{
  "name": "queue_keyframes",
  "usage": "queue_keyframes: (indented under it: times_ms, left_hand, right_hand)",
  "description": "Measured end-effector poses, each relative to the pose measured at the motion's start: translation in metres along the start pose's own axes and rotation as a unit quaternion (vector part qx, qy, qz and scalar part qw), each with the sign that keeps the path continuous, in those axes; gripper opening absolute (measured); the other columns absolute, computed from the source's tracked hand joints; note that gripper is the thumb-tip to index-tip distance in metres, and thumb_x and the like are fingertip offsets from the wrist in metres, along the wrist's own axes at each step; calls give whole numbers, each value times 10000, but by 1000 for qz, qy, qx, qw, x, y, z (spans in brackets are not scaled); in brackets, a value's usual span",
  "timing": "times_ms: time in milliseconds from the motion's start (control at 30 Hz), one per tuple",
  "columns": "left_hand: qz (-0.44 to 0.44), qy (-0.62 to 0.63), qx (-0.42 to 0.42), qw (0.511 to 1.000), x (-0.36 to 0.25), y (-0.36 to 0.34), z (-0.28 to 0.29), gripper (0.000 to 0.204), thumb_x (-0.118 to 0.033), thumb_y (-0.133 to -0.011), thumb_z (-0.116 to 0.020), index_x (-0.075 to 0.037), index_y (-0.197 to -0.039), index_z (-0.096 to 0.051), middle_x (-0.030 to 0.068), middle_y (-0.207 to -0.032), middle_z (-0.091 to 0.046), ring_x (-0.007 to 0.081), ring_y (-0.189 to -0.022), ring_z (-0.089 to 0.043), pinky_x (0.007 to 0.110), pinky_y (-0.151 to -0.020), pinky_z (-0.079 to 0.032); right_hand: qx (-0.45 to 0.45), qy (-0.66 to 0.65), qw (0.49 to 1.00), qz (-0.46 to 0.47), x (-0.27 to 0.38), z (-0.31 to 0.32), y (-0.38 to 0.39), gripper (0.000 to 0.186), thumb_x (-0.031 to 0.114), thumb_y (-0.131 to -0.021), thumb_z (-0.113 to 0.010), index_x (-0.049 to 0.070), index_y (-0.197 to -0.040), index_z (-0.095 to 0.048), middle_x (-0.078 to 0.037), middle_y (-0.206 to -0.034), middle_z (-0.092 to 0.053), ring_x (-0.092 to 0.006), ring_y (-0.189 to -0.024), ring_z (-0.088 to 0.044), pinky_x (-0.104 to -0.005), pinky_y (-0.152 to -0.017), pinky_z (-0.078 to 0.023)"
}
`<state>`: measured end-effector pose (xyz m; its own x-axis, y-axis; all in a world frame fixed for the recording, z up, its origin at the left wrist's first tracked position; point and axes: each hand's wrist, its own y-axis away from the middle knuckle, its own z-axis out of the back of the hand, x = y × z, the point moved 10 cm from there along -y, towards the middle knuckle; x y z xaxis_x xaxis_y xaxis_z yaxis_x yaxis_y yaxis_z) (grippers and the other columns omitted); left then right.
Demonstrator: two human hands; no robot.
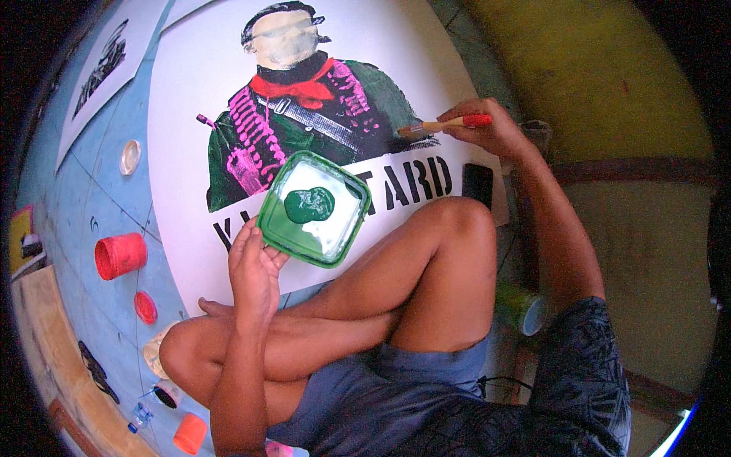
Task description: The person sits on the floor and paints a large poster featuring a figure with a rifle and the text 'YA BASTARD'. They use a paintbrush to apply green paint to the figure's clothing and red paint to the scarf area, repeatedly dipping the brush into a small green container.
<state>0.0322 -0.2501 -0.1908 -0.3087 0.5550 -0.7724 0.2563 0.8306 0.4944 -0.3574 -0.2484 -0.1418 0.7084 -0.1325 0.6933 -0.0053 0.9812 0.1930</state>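
Right fingers (478,109) grip the paintbrush (435,126), long axis near-horizontal, upper right of centre, bristles (407,131) leftward at the painted sleeve (387,95); left fingers (245,236) clasp the green tray (286,233) below-left.

This looks like an informal painting studio at floor level — whether in a home or elsewhere, I cannot tell. A large paper sheet (179,167) with a painted figure and black stencil-like letters lies on the blue floor (99,202), and a second sheet (106,65) lies at the upper left. A paintbrush (442,125) and a green-rimmed tray (283,231) with thick green paint show the trade, as do the red pot (122,256), red lid (145,308) and orange container (190,434) scattered to the left — all around a person seated on the floor.
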Motion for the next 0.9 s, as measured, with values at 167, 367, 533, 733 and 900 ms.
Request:
queue_keyframes:
  times_ms: [167,367,533,733,900]
  left_hand:
    - [3,-9,-4,1000,0,0,0,282,-178,-999,-402,-8,-1203,-498,109,-1107,-625,184,-932,-641,335,-800,-527]
    - [13,-21,11,1000,3,-2,2,309,-174,-981,-419,1,-1234,-443,147,-1188,-576,234,-1034,-605,381,-887,-503]
    - [8,-18,19,1000,5,-4,4,312,-184,-981,-425,1,-1231,-445,146,-1188,-579,234,-1032,-609,383,-888,-508]
    - [12,-16,14,1000,4,-4,3,304,-172,-979,-424,-1,-1229,-446,143,-1175,-582,231,-1023,-612,376,-864,-519]
    - [11,-19,5,1000,3,-3,3,286,-163,-977,-422,-4,-1214,-450,140,-1165,-585,230,-1020,-612,369,-856,-518]
  right_hand:
    - [94,71,991,60,12,-6,-11,251,103,-734,-731,16,-966,-694,-126,-877,-683,-237,-782,-647,-344,-725,-508]
    - [110,95,988,59,17,-16,-17,250,90,-706,-724,14,-942,-696,-134,-860,-679,-252,-765,-644,-345,-705,-510]
    - [137,106,985,16,-5,-15,-16,240,78,-702,-719,16,-932,-696,-135,-851,-680,-249,-762,-645,-340,-704,-512]
    - [96,90,991,-3,-4,8,-17,229,81,-711,-715,14,-930,-695,-135,-870,-680,-246,-773,-647,-336,-714,-511]
    - [100,82,990,55,9,-9,-26,229,130,-747,-717,30,-952,-697,-122,-856,-684,-215,-757,-641,-329,-698,-509]
